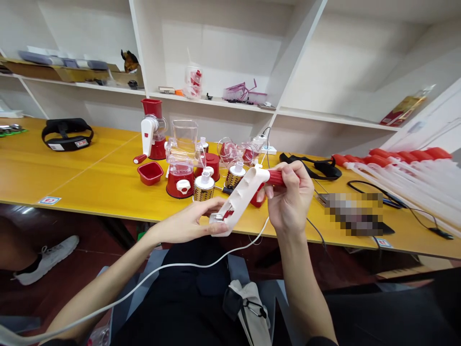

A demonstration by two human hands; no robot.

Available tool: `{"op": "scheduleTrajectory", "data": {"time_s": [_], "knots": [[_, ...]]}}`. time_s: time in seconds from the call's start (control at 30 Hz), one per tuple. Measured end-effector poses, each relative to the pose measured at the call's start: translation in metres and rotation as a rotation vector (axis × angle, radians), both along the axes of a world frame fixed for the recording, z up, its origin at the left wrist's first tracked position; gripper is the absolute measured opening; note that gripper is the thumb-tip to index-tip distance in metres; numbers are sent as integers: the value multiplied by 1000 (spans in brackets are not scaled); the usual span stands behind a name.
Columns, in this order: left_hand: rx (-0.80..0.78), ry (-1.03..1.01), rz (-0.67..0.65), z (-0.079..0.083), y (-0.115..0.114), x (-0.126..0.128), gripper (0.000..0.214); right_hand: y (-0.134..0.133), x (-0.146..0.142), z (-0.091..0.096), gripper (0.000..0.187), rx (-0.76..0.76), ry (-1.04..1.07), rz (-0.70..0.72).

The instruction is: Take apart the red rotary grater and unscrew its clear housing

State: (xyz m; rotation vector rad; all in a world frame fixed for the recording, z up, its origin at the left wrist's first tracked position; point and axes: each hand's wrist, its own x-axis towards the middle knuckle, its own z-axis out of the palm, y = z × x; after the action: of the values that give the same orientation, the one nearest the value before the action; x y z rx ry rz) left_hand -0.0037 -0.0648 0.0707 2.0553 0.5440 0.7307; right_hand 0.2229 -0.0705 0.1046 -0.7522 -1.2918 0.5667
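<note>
Crank (245, 194) is mid-frame, tilted, hollow side showing; left hand (190, 221) pinches its lower end between thumb and fingers, right hand (291, 199) has fingers wrapped round the red knob (276, 178) at its upper end. Behind it on the yellow table (104, 180), centre of frame: clear hopper (184, 130) over red base (176, 185), drum (203, 192) just beside. Left of centre: red bowl (150, 174), grinder (157, 148); white cable (158, 270) crosses lower left.
</note>
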Motion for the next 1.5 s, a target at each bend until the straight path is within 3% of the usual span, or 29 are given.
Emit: {"op": "scheduleTrajectory", "data": {"time_s": [0.17, 0.4, 0.5, 0.67, 0.77, 0.83, 0.93, 1.07, 1.17, 1.23, 1.37, 1.5], "knots": [[78, -29, 93, 3, 2, -5, 49, 7, 5, -2, 41, 4, 1, 14], [188, -43, 156, 15, -1, -16, 50, 11, 21, -1, 33, -105, 18, 281], [173, -45, 126, 19, -7, -16, 36, 5, 36, 2, 41, -92, -202, 435], [63, 52, -27, 24, -17, -15, 25, -11, 54, 18, 64, -196, -789, 821], [-6, 61, -75, 25, -18, -16, 28, -20, 51, 25, 58, -183, -1009, 1088], [-44, 56, -71, 25, -15, -18, 30, -25, 46, 26, 44, -159, -1062, 1145], [45, -11, 56, 24, -6, -22, 34, -27, 44, 22, 29, -97, -1004, 962], [137, -229, 272, 19, 8, -26, 33, -20, 53, 13, 29, -22, -611, 453], [117, -314, 294, 16, 12, -26, 28, -9, 59, 6, 34, 2, -230, 150], [127, -321, 287, 17, 12, -25, 27, -1, 61, 4, 39, 30, -120, -42], [112, -285, 281, 21, 6, -23, 24, 22, 66, -2, 51, 32, -208, -367], [101, -267, 279, 24, 2, -22, 21, 50, 79, -16, 56, 2, -349, -551]]}}
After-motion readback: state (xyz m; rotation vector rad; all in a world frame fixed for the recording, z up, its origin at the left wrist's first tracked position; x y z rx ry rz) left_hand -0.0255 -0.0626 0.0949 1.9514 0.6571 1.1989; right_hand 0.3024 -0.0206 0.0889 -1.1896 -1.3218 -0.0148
